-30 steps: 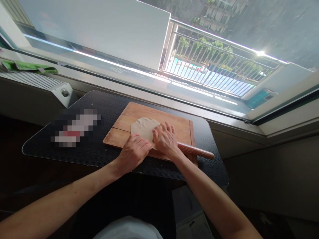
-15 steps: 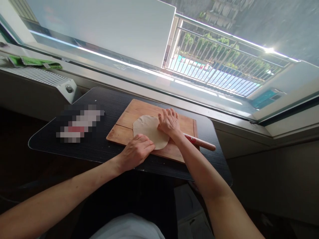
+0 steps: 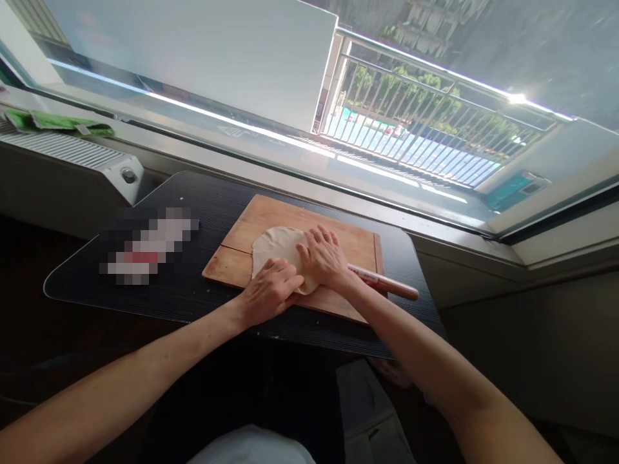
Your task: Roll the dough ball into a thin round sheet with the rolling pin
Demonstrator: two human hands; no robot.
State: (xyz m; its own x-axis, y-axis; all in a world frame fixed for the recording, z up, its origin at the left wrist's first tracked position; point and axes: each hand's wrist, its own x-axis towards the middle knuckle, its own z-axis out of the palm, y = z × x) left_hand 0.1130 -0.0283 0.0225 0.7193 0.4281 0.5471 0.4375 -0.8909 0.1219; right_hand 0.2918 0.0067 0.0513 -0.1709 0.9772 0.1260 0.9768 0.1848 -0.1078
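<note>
A flat round of pale dough (image 3: 275, 245) lies on a wooden board (image 3: 360, 245) on a black table (image 3: 193, 290). My right hand (image 3: 323, 259) presses palm-down on a wooden rolling pin (image 3: 384, 284) that lies over the dough's right side; only the pin's right end shows. My left hand (image 3: 268, 291) rests on the near edge of the dough, fingers touching it. Most of the pin is hidden under my hands.
A blurred white and red object (image 3: 147, 251) lies on the table's left part. A white radiator (image 3: 72, 154) with a green cloth (image 3: 58, 122) stands at the left. A wide window and balcony railing (image 3: 425, 122) run behind the table.
My right hand rolled the pin away over the dough, then pulled it back toward me. My left hand stayed at the dough's near edge.
</note>
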